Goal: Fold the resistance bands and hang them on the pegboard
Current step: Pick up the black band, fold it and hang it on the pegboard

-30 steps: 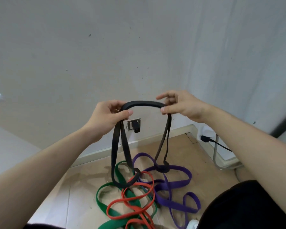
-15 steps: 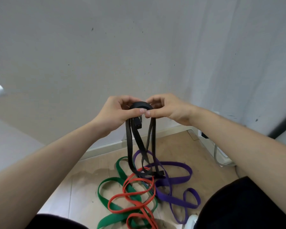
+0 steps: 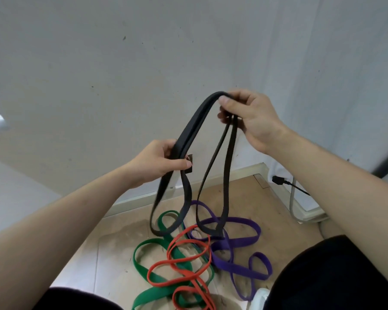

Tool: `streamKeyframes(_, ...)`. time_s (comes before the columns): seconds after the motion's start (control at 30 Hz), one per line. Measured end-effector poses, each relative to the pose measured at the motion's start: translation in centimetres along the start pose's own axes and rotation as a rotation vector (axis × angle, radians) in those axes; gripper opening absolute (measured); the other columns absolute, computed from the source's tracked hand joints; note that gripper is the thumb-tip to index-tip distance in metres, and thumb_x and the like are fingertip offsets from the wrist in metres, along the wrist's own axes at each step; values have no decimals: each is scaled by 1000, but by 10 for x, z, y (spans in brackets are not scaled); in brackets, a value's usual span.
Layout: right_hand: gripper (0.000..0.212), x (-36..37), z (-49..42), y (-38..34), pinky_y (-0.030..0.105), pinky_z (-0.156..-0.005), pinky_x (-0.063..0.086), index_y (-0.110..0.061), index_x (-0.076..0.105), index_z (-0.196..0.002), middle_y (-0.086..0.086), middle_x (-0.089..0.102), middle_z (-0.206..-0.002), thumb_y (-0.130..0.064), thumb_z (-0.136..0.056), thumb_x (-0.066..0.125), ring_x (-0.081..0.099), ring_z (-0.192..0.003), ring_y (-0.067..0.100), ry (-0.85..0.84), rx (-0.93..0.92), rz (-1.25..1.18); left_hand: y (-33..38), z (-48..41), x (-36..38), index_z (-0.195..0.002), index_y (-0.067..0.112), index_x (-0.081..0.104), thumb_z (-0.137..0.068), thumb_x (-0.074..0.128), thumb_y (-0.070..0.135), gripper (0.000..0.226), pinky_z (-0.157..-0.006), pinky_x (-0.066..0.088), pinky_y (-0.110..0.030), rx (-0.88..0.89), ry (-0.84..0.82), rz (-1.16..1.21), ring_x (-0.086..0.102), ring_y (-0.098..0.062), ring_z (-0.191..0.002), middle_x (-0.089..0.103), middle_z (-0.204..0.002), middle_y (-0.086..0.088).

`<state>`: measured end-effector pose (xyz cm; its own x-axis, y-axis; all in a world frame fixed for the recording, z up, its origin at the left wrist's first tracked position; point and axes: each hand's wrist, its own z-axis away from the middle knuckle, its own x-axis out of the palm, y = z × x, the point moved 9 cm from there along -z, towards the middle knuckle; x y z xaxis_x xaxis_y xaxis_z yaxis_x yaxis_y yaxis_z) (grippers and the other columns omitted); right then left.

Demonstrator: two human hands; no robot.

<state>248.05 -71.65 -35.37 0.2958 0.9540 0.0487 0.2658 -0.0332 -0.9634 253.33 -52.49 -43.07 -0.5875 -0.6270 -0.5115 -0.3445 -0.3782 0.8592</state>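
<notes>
Head view is looking down over two bare forearms. The right hand (image 3: 253, 121), raised near the pale, speckled wall (image 3: 121, 63), is pinching the doubled top of a flat, matte black band (image 3: 197, 121). The left hand (image 3: 157, 162), lower, is gripping the same strands with curled fingers. Two long loops are hanging towards a tangle of flat green band (image 3: 143, 267), red band (image 3: 184, 271) and purple band (image 3: 240, 240) lying on the dusty beige floor (image 3: 244, 198). Bare floor is showing left of the tangle.

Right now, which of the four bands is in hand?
The black band: the left hand and the right hand both grip it. The green band, red band and purple band lie on the floor, in neither hand.
</notes>
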Motion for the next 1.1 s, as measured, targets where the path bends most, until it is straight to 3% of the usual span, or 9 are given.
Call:
streamKeyframes(0.07,7,-15,-4,4,29,-75,55,-6,68,-99,2,64,-78,-10,-94,67,65,-69,14,52,21,-21,0,0,-9,-97,20,70,-86,79,18,15,-74,52,-16,7,45,22,71,-3,-78,73,-77,10)
streamKeyframes(0.17,7,-33,-9,24,30,-74,54,-8,68,-98,2,64,-77,-13,-94,68,65,-68,14,71,87,35,0,2,-28,-100,19,72,-86,79,18,15,-89,56,-30,15,162,73,73,-20,-89,76,-87,-6)
streamKeyframes(0.27,15,-46,-9,46,33,-80,55,-4,68,-106,2,65,-80,-12,-93,69,65,-70,15,25,165,126,0,4,-40,-104,17,73,-87,79,14,18,-92,56,-33,34,248,147,71,-17,-82,74,-85,-6)
streamKeyframes(0.43,19,-47,1,74,44,-96,52,-4,69,-106,7,70,-85,-7,-88,73,68,-83,22,-186,288,369,-2,6,-55,-115,13,74,-85,80,11,31,-94,58,-35,51,363,254,70,-16,-81,76,-88,1)
streamKeyframes(0.6,20,-23,18,88,41,-101,51,-15,73,-102,11,73,-104,-16,-83,80,68,-98,24,-439,321,708,9,5,-48,-113,14,75,-85,79,10,28,-95,58,-34,89,340,279,73,-16,-86,78,-93,0)
streamKeyframes(0.83,31,37,28,71,53,-106,48,-14,70,-114,21,70,-112,-24,-85,78,67,-110,34,-460,235,429,28,6,-17,-108,16,74,-83,80,8,27,-88,58,-23,149,201,228,76,-13,-95,80,-98,0)
streamKeyframes(1.0,21,48,25,43,33,-91,58,-8,70,-105,12,73,-97,-11,-85,77,70,-91,17,-358,76,374,22,7,-17,-116,15,69,-85,78,7,33,-86,59,-24,131,199,246,76,-15,-86,79,-93,-3)
streamKeyframes(1.1,16,43,20,29,36,-92,58,-16,71,-99,8,74,-96,-10,-86,77,69,-92,20,-269,-1,339,19,7,-17,-116,16,66,-86,77,8,32,-78,58,-19,107,193,196,76,-11,-83,78,-87,0)
